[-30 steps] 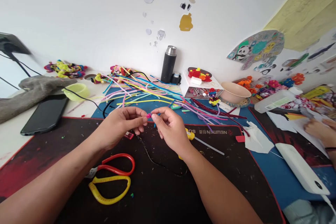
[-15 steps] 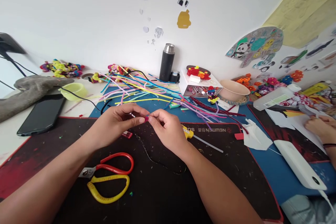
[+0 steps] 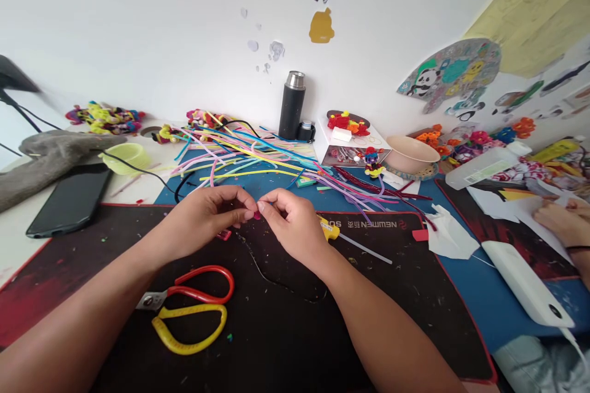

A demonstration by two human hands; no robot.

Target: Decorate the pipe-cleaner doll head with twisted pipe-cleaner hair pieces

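Observation:
My left hand (image 3: 209,218) pinches a small magenta piece (image 3: 257,215) between thumb and fingertips above the black mat (image 3: 295,344). It looks fuzzy, like a bit of pipe cleaner, but is too small to make out fully. Meeting it at the fingertips, my right hand (image 3: 295,221) is closed in a pinch; what it grips is hidden. Beneath and beside the right hand lies a yellow glue gun (image 3: 329,229) with a clear glue stick in its back. Scissors (image 3: 198,307) with one red and one yellow handle rest near my left forearm.
Many coloured pipe cleaners (image 3: 258,156) spread behind my hands. A black thermos (image 3: 292,107), a white box (image 3: 353,150) and a beige bowl (image 3: 410,155) stand along the wall. A phone (image 3: 69,201) lies left; a white power bank (image 3: 525,285) and another person's hand (image 3: 562,221) are at right.
Both hands stay together at nearly the same spot. The right fingertips have shifted slightly and the magenta piece sits a little lower. The camera view has tilted slightly.

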